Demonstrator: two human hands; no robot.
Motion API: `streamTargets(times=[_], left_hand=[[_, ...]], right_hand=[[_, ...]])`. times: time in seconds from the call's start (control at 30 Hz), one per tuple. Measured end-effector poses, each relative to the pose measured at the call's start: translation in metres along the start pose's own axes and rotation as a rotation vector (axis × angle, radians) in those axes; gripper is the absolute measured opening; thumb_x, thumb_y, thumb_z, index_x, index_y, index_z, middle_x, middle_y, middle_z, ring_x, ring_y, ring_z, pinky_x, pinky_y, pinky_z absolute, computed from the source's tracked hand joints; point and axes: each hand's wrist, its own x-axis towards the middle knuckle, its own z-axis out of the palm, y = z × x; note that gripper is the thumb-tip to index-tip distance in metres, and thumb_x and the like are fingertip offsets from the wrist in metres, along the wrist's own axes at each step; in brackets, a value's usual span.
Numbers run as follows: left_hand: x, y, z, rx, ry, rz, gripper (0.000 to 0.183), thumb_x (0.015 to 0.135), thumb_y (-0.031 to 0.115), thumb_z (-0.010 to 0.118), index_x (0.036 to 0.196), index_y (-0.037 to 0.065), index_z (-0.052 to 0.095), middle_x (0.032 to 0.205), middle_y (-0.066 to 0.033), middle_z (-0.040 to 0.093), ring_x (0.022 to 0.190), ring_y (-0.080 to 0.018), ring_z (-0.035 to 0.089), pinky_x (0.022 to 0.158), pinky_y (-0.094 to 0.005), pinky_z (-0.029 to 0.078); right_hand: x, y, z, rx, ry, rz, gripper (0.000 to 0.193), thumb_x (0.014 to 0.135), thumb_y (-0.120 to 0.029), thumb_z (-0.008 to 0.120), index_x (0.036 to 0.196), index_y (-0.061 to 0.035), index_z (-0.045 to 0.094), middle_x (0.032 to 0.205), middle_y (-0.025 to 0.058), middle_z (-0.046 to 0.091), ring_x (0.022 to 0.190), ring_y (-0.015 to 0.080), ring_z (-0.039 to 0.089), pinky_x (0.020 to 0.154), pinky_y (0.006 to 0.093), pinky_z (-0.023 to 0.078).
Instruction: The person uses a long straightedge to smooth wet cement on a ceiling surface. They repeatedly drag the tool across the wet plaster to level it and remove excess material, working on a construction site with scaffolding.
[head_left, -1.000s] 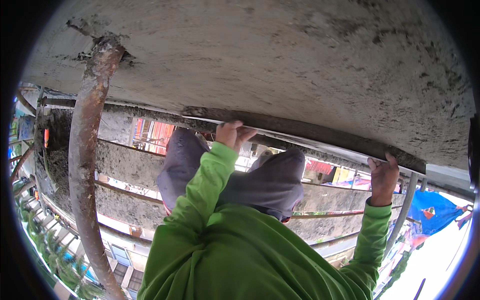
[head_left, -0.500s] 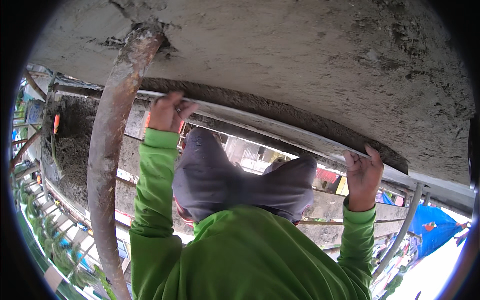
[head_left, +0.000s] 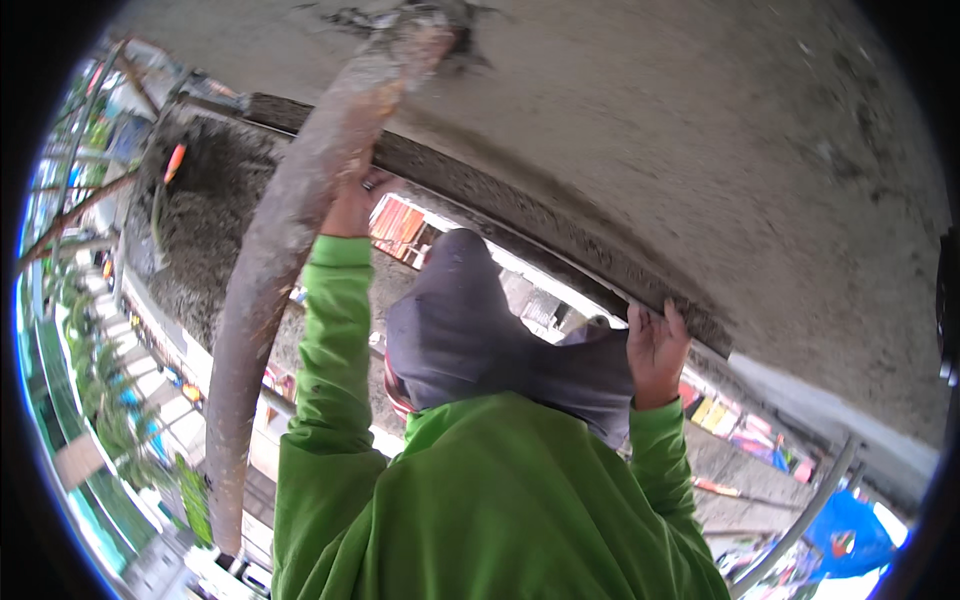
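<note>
A long straight bar point(head_left: 520, 222), its face dark with wet-looking mortar, runs slantwise along the lower edge of a grey plastered wall point(head_left: 640, 130). My right hand point(head_left: 658, 352) grips the bar near its right end, fingertips over the edge and palm showing. Farther left, my left hand point(head_left: 352, 205) is at the bar's lower edge. A thick brown pole point(head_left: 290, 240) hides part of that hand, and its fingers are hard to make out.
The pole crosses in front on the left, meeting the wall above. Mortar is heaped on a board point(head_left: 215, 200), with an orange-handled tool point(head_left: 174, 163). My knees point(head_left: 455, 290) are below the bar; a drop shows through gaps. At lower right is a blue tarp point(head_left: 850, 535).
The bar has turned so its mortar-covered face shows, and slants more in view. My right hand has moved left and down in view; my left hand is now partly behind the pole.
</note>
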Motion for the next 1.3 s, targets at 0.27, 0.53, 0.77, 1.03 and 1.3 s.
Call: streamTargets(times=[0.27,0.53,0.77,1.03,1.3], left_hand=[[-0.090,-0.042,-0.002,-0.147,0.194,-0.057,0.028,0.083,0.015,0.050,0.105,-0.001,0.044,0.083,-0.0080,0.052,0.066,-0.0170,0.057,0.054,-0.0293,0.054],[-0.085,0.006,-0.132,0.161,0.375,0.272,0.024,0.081,0.016,0.053,0.102,0.005,0.052,0.094,-0.0109,0.055,0.082,-0.0200,0.057,0.070,-0.0310,0.050],[-0.079,0.059,-0.239,-0.063,0.613,0.231,0.015,0.081,0.012,0.053,0.087,-0.002,0.053,0.088,-0.0115,0.056,0.084,-0.0207,0.055,0.069,-0.0304,0.049],[-0.098,0.056,-0.357,-0.133,0.918,0.366,0.018,0.080,0.006,0.052,0.092,-0.009,0.051,0.096,-0.0191,0.051,0.092,-0.0276,0.052,0.080,-0.0352,0.048],[-0.089,0.096,-0.400,1.191,1.246,0.345,0.058,0.075,0.048,0.056,0.110,0.002,0.048,0.096,-0.0059,0.062,0.088,-0.0197,0.058,0.076,-0.0277,0.043]], right_hand=[[-0.007,0.090,0.033,-0.003,0.003,0.193,0.023,0.083,-0.010,0.046,0.104,0.0003,0.047,0.104,0.0151,0.053,0.092,0.0252,0.055,0.088,0.0382,0.043],[-0.012,0.131,0.097,-0.345,-0.531,0.514,0.036,0.085,-0.013,0.045,0.115,0.0061,0.038,0.112,0.0218,0.048,0.106,0.0302,0.048,0.090,0.0392,0.040],[0.008,0.116,0.021,-0.541,-0.227,0.597,0.033,0.086,-0.013,0.040,0.117,-0.0005,0.039,0.099,0.0162,0.054,0.092,0.0241,0.055,0.082,0.0357,0.045],[0.023,0.094,-0.046,-0.679,0.196,0.583,0.024,0.085,-0.019,0.044,0.104,-0.0051,0.050,0.088,0.0078,0.056,0.081,0.0175,0.056,0.073,0.0310,0.047],[0.027,0.098,-0.067,-0.756,0.212,0.636,0.022,0.084,-0.023,0.049,0.098,-0.0074,0.054,0.086,0.0036,0.056,0.078,0.0140,0.055,0.070,0.0285,0.046]])
